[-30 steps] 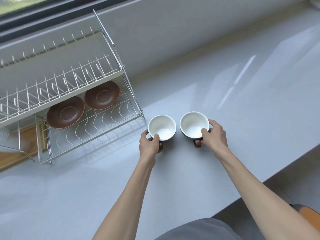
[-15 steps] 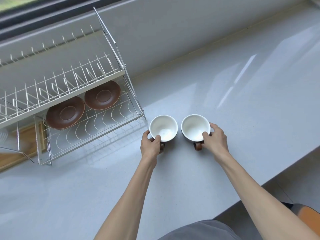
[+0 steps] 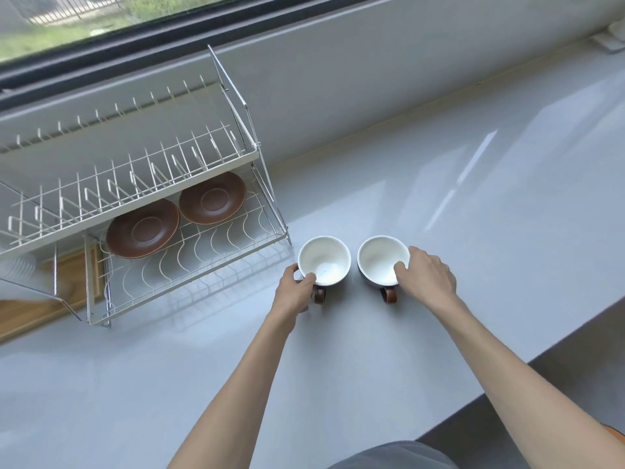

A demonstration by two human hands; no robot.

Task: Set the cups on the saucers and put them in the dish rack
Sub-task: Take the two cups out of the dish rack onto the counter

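The left hand (image 3: 293, 292) was closed on the near left rim of the left cup (image 3: 324, 259), thumb over the rim edge and the remaining fingers wrapped around the outer wall. The right hand (image 3: 427, 275) was closed on the near right rim of the right cup (image 3: 382, 259), with a fingertip hooked just inside the rim and the others spread around the outside.

Both cups stood upright on the countertop (image 3: 338, 367), side by side and just apart. Each had a white glazed interior, a dark brown exterior and a small brown loop handle pointing toward the person. Both appeared empty; whether either base was lifted clear of the surface cannot be told from this angle.

Just to the left of the left cup stood the dish rack (image 3: 189, 262), a two-tier white wire frame. Its upper tier carried rows of upright prongs. On its lower tier lay two brown saucers, each round with a recessed centre ring: the near saucer (image 3: 142, 229) toward the left and the far saucer (image 3: 212, 198) beside it to the right, their rims touching or slightly overlapping. Both saucers were bare.

A wooden board (image 3: 67, 282) lay under the rack's left end. A window (image 3: 101, 22) ran along the wall behind the counter.
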